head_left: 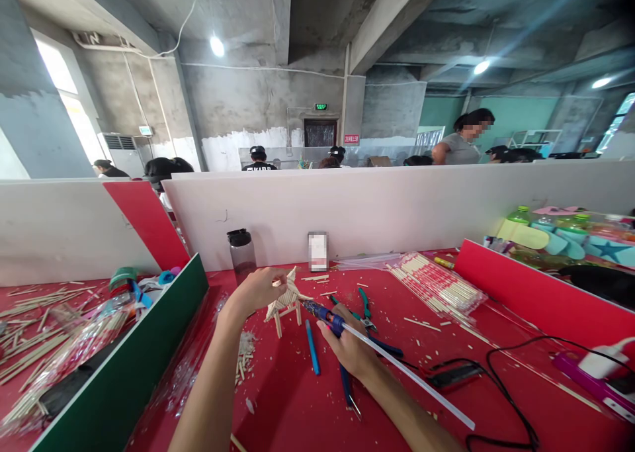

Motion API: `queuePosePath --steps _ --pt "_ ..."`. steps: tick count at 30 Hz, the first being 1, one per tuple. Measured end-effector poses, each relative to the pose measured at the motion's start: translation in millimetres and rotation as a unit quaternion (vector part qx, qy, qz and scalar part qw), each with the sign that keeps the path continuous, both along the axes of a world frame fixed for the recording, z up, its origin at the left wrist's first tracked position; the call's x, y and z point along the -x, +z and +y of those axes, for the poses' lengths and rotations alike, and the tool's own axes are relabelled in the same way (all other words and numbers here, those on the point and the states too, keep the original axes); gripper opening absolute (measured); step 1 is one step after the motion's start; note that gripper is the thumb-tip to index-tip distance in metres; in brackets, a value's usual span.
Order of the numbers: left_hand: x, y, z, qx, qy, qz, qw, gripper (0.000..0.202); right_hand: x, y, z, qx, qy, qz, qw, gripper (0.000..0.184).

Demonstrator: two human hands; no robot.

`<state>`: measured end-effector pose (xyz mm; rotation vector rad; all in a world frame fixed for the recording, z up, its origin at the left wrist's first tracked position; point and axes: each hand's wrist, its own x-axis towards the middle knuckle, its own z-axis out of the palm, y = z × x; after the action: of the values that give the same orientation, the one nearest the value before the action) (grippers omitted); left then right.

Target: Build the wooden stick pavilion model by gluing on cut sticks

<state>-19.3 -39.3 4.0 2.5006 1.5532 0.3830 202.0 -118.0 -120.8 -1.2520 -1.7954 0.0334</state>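
On the red tabletop (pixel 297 399), the left hand (pixel 258 290) pinches a stick frame (pixel 288 301) and the right hand (pixel 350 349) grips a glue gun (pixel 325 314) at it. This looks like gluing, which needs a steady hold.

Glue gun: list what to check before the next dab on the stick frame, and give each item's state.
1. Left hand grips the small pale wooden stick frame: ok, fingers pinch its top.
2. Frame stands on the red table: ok, legs down.
3. Right hand holds the blue glue gun: ok, nozzle at the frame's right side.
4. Long translucent glue stick loaded: ok, it projects from the gun's rear.
5. Gun hot: cannot tell.
6. Black cable away from both hands: ok, it lies to the right.
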Motion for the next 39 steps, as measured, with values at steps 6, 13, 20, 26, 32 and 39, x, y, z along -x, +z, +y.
queuePosePath --steps 6,13,20,26,32,39 --pt "-0.1 1.0 0.5 0.003 0.0 0.004 1.0 0.022 0.7 2.2 -1.2 0.008 0.036 0.034 0.999 0.026" --pt "-0.2 -0.3 1.2 0.005 -0.002 0.002 1.0 0.022 -1.0 -1.8 0.8 0.021 0.033 0.029 0.999 0.026" --pt "1.6 -4.0 5.1 0.011 0.004 -0.003 1.0 0.021 -0.9 -1.7 0.6 0.022 0.02 0.025 0.999 0.027" --pt "1.4 -3.2 3.6 0.012 0.002 -0.013 1.0 0.021 -1.4 -0.8 0.2 0.032 0.055 0.046 0.997 0.026" --pt "0.4 0.1 2.3 0.012 0.0 -0.001 1.0 0.022 -4.8 -0.2 -1.4 0.058 0.078 0.051 0.994 0.027" --pt "1.9 -1.3 2.9 0.011 0.0 -0.001 1.0 0.023 -8.8 0.4 -1.3 0.094 0.07 0.12 0.986 0.031"
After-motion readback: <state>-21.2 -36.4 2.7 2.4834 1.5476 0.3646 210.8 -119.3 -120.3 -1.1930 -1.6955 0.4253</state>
